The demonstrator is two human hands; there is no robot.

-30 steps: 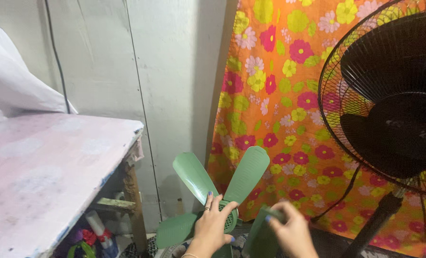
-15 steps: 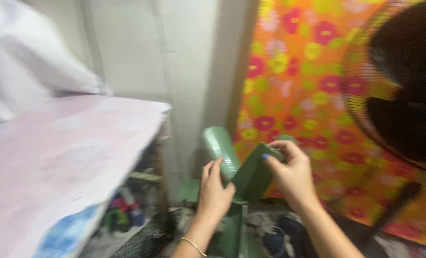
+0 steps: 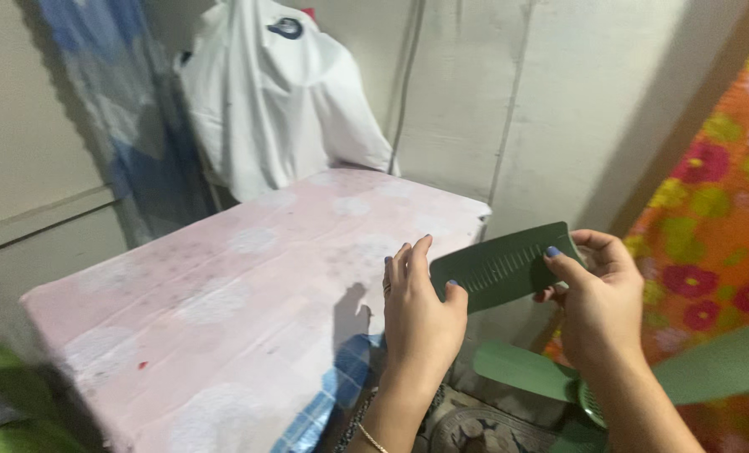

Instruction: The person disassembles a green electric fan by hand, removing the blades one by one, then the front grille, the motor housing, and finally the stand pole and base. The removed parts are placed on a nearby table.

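Observation:
A green fan blade assembly (image 3: 508, 270) is lifted in front of me, one ribbed blade lying flat between my hands. My left hand (image 3: 419, 310) grips that blade's left end with thumb and fingers. My right hand (image 3: 597, 298) pinches its right end. Other green blades (image 3: 718, 369) and the round hub (image 3: 592, 411) hang lower, partly hidden behind my right wrist.
A table with a pink flowered cover (image 3: 223, 285) stands at left, just beside my left hand. A white garment (image 3: 274, 92) hangs on the grey wall behind it. An orange flowered cloth (image 3: 718, 193) hangs at right. A patterned mat (image 3: 467, 428) lies on the floor.
The view has swung left: the black standing fan has left the frame and the table fills it. Both hands have raised the green blades from near the floor.

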